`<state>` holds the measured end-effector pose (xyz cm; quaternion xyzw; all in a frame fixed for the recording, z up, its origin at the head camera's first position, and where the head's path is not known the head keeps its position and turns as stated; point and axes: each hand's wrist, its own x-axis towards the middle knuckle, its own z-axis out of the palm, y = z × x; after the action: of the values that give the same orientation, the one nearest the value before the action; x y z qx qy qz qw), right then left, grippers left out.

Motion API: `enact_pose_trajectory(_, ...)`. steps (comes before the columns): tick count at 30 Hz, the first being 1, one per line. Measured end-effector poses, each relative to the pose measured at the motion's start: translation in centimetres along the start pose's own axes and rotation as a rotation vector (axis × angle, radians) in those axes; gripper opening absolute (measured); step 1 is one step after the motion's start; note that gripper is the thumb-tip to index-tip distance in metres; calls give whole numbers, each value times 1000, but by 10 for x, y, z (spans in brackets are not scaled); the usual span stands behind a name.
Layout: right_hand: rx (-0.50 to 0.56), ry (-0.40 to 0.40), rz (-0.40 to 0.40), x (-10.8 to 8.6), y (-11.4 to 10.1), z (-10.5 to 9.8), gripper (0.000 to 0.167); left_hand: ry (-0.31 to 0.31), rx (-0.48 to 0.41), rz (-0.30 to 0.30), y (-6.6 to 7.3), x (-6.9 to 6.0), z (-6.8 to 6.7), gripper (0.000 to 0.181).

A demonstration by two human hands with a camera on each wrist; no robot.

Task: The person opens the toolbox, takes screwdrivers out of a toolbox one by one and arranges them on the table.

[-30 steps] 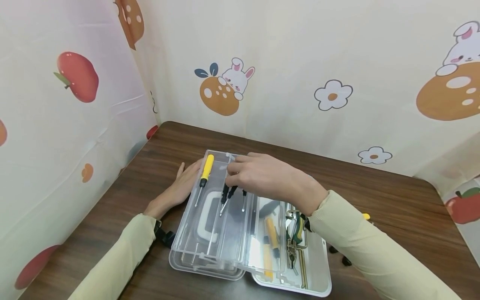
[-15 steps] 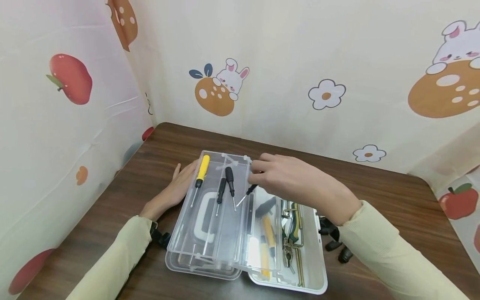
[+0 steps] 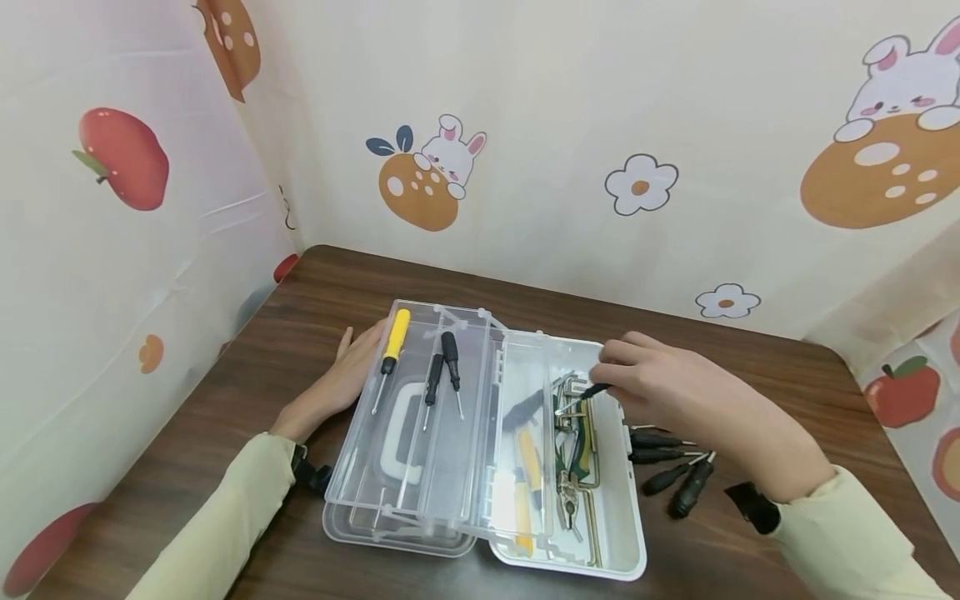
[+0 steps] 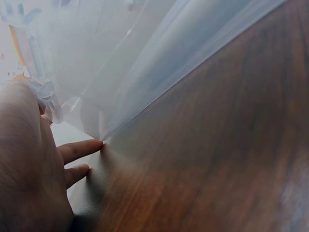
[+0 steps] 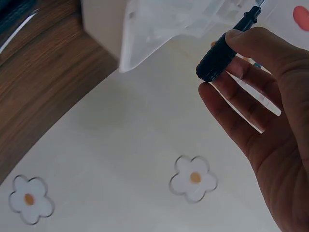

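Note:
Above the right side of the white toolbox [image 3: 630,533], my right hand [image 3: 675,396] pinches a small black screwdriver [image 3: 596,390] whose shaft points down-left. In the right wrist view the thumb and fingers of that hand [image 5: 270,92] grip its ribbed black handle [image 5: 215,60]. My left hand [image 3: 341,379] rests against the left edge of the clear lid tray [image 3: 457,454]; in the left wrist view, fingertips of this hand [image 4: 34,164] touch the clear plastic [image 4: 140,82]. On the tray lie a yellow screwdriver [image 3: 397,335] and two black ones [image 3: 433,382], [image 3: 450,350].
Inside the toolbox are green-handled pliers [image 3: 582,446], brass-coloured hex keys [image 3: 592,525] and yellow-handled tools [image 3: 522,512] under clear plastic. Several black screwdrivers [image 3: 688,487] lie on the wooden table [image 3: 757,375] right of the box. A patterned cloth [image 3: 555,208] hangs behind.
My right hand has lifted a small black screwdriver off the clear tray and carried it right, over the toolbox. My left hand stays beside the tray. The head view has shifted slightly.

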<state>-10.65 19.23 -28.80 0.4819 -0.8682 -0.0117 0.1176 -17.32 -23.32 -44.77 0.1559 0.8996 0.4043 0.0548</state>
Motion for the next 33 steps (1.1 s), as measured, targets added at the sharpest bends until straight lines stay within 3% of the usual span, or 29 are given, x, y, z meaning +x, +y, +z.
enact_pose_trajectory(3,42,56,16,-20,12,6,35,-5,-4,-4,-1,-1,0,67)
enact_pose_trajectory(6,45,108,28,-39,24,13,6,-5,-6,-10,-3,-1,0,67)
enact_pose_trajectory(10,36,127,68,-65,31,24,59,2,4,-2,-4,-1,0,66)
enact_pose_trajectory(13,51,123,107,-83,31,34,61,8,15,8,-4,-1,0,66)
enact_pose_trajectory(17,79,138,133,-103,27,50,53,15,26,18,-3,-1,0,65)
enact_pose_trajectory(18,89,146,136,-107,25,55,44,17,27,20,-3,-1,0,65)
enact_pose_trajectory(26,113,176,191,-130,18,86,44,9,18,4,-3,2,0,66)
enact_pose_trajectory(28,114,167,193,-136,18,91,22,6,11,4,-3,2,0,65)
enact_pose_trajectory(32,112,154,176,-142,20,101,17,2,-5,7,-4,1,1,64)
enact_pose_trajectory(33,115,150,176,-143,20,103,4,2,-6,9,-4,1,1,64)
